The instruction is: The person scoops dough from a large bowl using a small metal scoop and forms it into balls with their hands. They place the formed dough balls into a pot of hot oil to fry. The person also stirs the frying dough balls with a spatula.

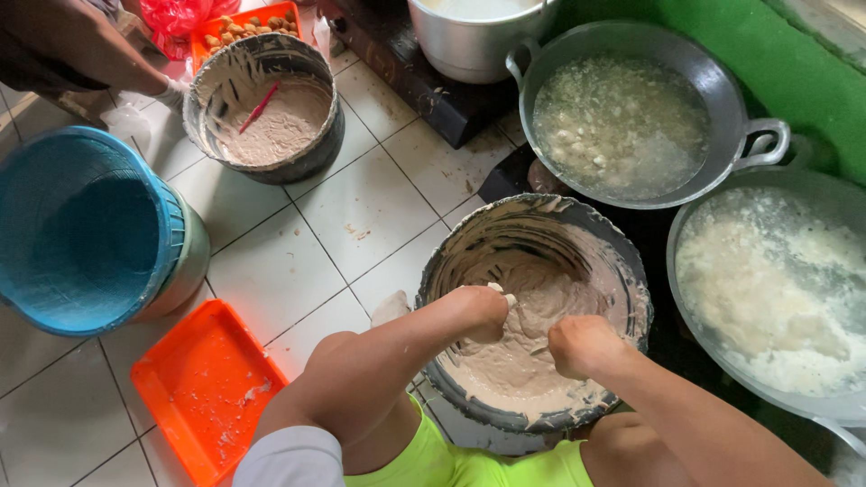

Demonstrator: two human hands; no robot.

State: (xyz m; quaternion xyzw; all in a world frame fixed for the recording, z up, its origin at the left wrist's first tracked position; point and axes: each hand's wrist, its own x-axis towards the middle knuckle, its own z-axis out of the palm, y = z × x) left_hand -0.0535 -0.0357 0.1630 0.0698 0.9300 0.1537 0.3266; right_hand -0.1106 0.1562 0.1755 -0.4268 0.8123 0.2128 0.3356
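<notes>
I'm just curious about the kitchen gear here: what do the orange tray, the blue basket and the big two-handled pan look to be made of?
The orange tray looks like moulded plastic: bright even colour, smooth glossy face, rounded rim. The blue basket also seems plastic, with fine ribbed slats down its wall. The two-handled pan appears to be grey metal, probably aluminium or steel, with a dull matte sheen and loop handles.

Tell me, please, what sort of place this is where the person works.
Probably a floor-level cooking area for making fried snacks in batches. The left hand and right hand work in a bucket of grey batter on white floor tiles, beside two woks holding frothy liquid.
</notes>
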